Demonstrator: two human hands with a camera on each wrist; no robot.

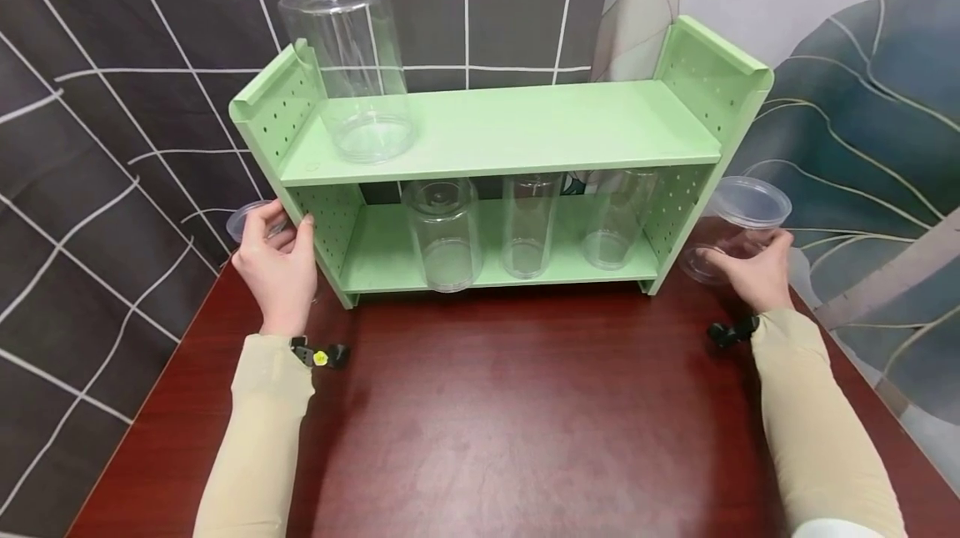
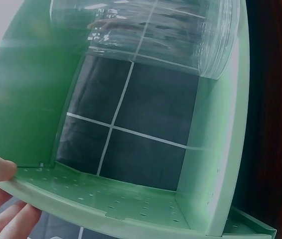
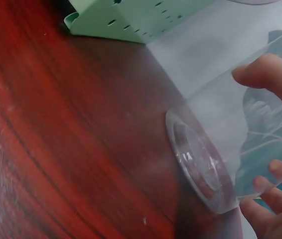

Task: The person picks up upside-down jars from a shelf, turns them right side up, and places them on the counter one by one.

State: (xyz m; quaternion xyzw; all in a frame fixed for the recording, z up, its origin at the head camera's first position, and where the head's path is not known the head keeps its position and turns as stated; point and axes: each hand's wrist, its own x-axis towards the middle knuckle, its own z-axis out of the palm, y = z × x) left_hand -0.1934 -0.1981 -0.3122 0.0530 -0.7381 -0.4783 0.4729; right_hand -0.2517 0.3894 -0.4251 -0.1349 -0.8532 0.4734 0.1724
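A pale green two-tier shelf point(image 1: 517, 129) stands on the table. My left hand point(image 1: 281, 271) grips the front edge of its left side panel point(image 2: 111, 204), thumb on the inner face and fingers outside. Behind that hand shows part of a clear container point(image 1: 243, 221), mostly hidden. Off the shelf's right side, my right hand point(image 1: 761, 271) holds a clear plastic jar point(image 1: 750, 200) round its side. The right wrist view shows this jar's base point(image 3: 196, 164) low over or on the table edge; I cannot tell which.
One tall clear jar point(image 1: 348, 62) stands at the left of the top tier. Three clear jars, the left one wider point(image 1: 450, 238), stand on the lower tier. Reddish-brown table point(image 1: 525, 404) stretches in front; a dark tiled wall point(image 1: 517, 12) rises behind.
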